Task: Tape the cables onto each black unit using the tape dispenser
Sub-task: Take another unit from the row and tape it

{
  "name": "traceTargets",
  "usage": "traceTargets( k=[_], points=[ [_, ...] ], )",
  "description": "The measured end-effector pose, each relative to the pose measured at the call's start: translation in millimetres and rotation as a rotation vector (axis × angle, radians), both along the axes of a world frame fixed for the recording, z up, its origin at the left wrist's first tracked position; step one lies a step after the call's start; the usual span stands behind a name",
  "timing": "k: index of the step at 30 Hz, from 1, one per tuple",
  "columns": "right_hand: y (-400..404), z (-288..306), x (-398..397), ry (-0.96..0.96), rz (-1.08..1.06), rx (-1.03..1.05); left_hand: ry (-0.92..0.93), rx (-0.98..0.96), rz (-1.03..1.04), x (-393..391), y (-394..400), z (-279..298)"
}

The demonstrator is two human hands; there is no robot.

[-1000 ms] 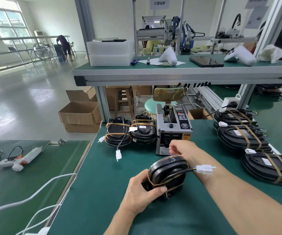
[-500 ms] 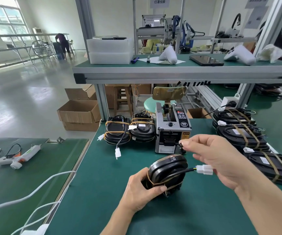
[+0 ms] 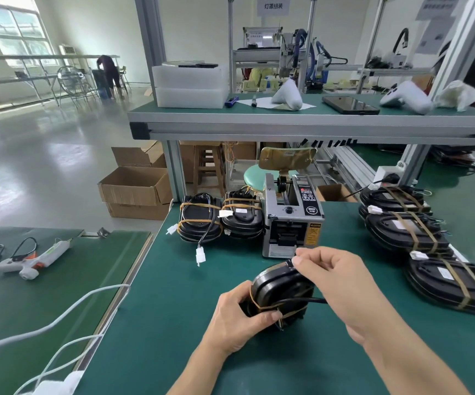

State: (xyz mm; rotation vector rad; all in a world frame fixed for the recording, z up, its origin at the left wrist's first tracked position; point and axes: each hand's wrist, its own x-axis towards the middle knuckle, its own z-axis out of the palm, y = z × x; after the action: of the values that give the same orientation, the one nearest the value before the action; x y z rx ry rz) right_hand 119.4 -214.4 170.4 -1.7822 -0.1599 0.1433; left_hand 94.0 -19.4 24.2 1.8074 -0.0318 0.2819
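Note:
A black oval unit (image 3: 280,292) stands on edge on the green table (image 3: 173,323), with a black cable (image 3: 301,301) and tan tape around it. My left hand (image 3: 242,317) grips its near left side. My right hand (image 3: 336,283) pinches a small dark strip of tape at the unit's top edge. The grey tape dispenser (image 3: 291,220) stands just behind. Two taped units (image 3: 200,220) sit left of the dispenser.
Several taped black units (image 3: 407,232) lie in a row along the right. A white glue gun (image 3: 31,259) rests on the left bench, white cords (image 3: 68,312) run across it. An aluminium shelf (image 3: 301,129) hangs above the table's back.
My right hand came back from the dispenser's slot and down to the unit's top edge with a piece of tape. The white connector is now hidden behind that hand.

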Motion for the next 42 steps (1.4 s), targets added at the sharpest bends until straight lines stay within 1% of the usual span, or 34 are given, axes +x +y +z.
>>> traceTargets(
  k=[3, 8, 18, 28, 42],
  points=[
    [-0.6, -8.9, -0.3, 0.011, -0.024, 0.069, 0.004, 0.01, 0.015, 0.5, 1.7, -1.9],
    [-0.1, -13.5, 1.2, 0.028, -0.038, 0.11, 0.013, 0.015, 0.005, 1.3, 0.9, -2.6],
    [1.3, -13.7, 1.6, 0.01, -0.034, 0.057, 0.002, 0.019, 0.017, 2.2, 1.7, -4.9],
    [6.6, -13.9, -3.0, -0.088, -0.133, -0.079, 0.012, 0.031, 0.012, 0.2, 1.4, -1.7],
    [7.7, -13.3, -4.0, -0.103, -0.174, -0.144, 0.017, 0.043, 0.015, 0.9, 2.0, -2.0]
  ],
)
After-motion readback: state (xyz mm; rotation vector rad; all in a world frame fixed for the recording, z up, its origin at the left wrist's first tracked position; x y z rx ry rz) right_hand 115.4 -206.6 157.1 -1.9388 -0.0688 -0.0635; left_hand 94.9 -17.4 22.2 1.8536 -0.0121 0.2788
